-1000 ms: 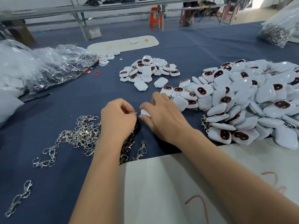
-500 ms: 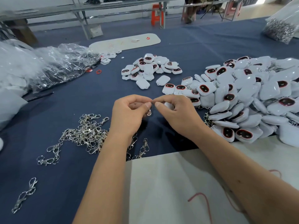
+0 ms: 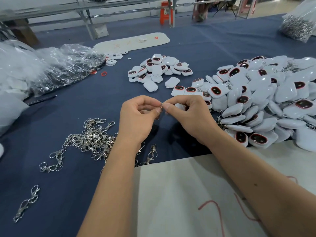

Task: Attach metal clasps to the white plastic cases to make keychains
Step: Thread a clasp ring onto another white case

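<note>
Pinching between both hands above blue cloth-covered counter [image 3: 71, 117]: small silver metal clasp ring [image 3: 160, 107]. Left hand [image 3: 136, 119] grip clamped on ring, thumb against forefinger; right hand [image 3: 189, 115] grip likewise, with small white plastic case [image 3: 179, 106] tucked behind fingers. Loose silver clasps heap [image 3: 92, 141] lower left; large white cases pile [image 3: 266, 103] right; smaller cases cluster [image 3: 159, 69] beyond.

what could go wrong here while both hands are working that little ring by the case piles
1. The left hand and right hand pinch the small metal ring by the fingertips alone, above the cloth; it may slip and drop.
2. The left forearm lies over the loose clasp pile; drawing back could snag or drag clasps.
3. The big case pile sits right beside the right wrist; a nudge might send cases sliding.
</note>
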Demonstrator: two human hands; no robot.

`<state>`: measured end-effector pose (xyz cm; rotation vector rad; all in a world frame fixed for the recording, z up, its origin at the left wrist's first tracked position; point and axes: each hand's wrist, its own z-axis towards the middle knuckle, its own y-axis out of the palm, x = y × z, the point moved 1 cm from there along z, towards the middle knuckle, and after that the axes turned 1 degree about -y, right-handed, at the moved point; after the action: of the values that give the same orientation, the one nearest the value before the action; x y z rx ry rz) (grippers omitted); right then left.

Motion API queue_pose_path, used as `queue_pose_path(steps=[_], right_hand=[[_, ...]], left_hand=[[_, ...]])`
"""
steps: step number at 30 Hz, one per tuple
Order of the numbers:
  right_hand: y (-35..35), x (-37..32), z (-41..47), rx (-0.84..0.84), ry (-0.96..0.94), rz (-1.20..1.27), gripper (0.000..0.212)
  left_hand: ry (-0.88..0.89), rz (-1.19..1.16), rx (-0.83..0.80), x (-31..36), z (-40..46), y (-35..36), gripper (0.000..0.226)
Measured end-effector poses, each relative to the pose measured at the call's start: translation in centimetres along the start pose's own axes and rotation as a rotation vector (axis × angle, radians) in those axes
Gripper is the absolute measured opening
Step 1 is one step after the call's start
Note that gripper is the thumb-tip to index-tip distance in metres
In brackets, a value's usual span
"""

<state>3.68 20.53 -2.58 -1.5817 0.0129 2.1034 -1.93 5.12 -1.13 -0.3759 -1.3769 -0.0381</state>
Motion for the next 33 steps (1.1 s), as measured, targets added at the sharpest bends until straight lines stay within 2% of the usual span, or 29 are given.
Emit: queue_pose_path(steps=[9, 18, 27, 33], right_hand=[[-0.14, 0.23, 0.07, 0.013, -0.014, -0.034, 0.007], [-0.14, -0.04, -0.04, 0.032, -0.045, -0.054, 0.009], [0.02, 0.25, 0.15, 0.015, -0.012, -0.012, 0.008], [-0.13, 0.17, 0.0, 0.045, -0.066, 0.031, 0.007]], left_hand=[[0.07, 0.123, 0.012, -0.08, 0.0, 0.36, 0.018], [0.071, 0.171, -0.025, -0.25, 0.02, 0.14, 0.013], [0.101, 0.032, 0.026, 0.37, -0.12, 0.42, 0.01], [0.15, 0.074, 0.018, 0.26, -0.07, 0.34, 0.01]])
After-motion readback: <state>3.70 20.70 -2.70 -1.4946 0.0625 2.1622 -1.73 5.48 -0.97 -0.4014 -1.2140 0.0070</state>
